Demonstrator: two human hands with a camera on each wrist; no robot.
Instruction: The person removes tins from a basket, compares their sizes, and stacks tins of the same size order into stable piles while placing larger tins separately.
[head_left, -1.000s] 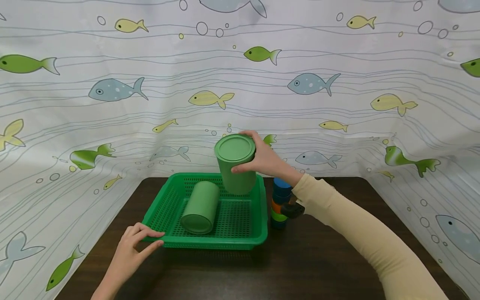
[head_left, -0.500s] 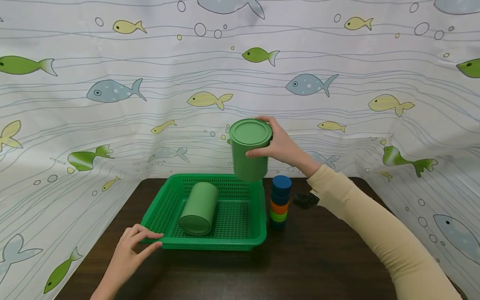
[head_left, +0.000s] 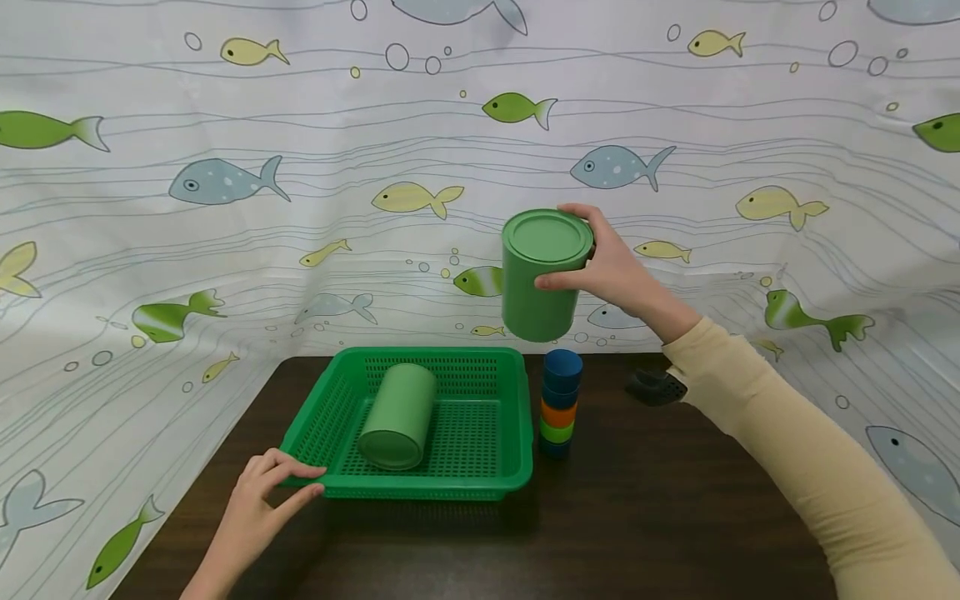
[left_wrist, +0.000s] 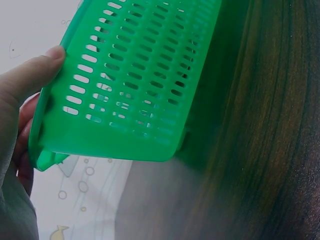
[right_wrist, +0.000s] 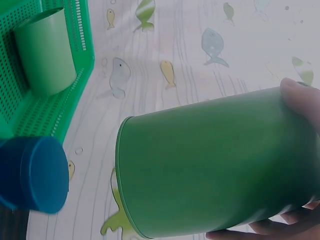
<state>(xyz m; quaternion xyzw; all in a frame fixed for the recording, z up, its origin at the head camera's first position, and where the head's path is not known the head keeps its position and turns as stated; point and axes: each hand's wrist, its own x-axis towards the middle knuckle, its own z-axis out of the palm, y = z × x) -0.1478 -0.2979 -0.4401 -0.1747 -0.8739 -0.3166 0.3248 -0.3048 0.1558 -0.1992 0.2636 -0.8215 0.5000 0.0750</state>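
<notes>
My right hand (head_left: 611,267) grips a green can (head_left: 542,292) around its upper part and holds it upright in the air, above and behind the stack of coloured cups (head_left: 561,404). In the right wrist view the can (right_wrist: 215,165) lies across the picture, thumb on one side and fingers on the other. My left hand (head_left: 258,500) pinches the rim of the green plastic basket (head_left: 420,482) at its front left corner. The left wrist view shows the thumb on the rim of the basket (left_wrist: 135,90) and fingers behind it. A second green can (head_left: 399,415) lies on its side inside.
The cups, blue, orange and green, stand just right of the basket on the dark wooden table (head_left: 637,517). A fish-patterned sheet (head_left: 420,133) encloses the back and sides. A black device (head_left: 656,388) hangs under the right wrist.
My right hand has lifted the green can up out of the basket and carried it to the right. The left hand stays on the basket rim.
</notes>
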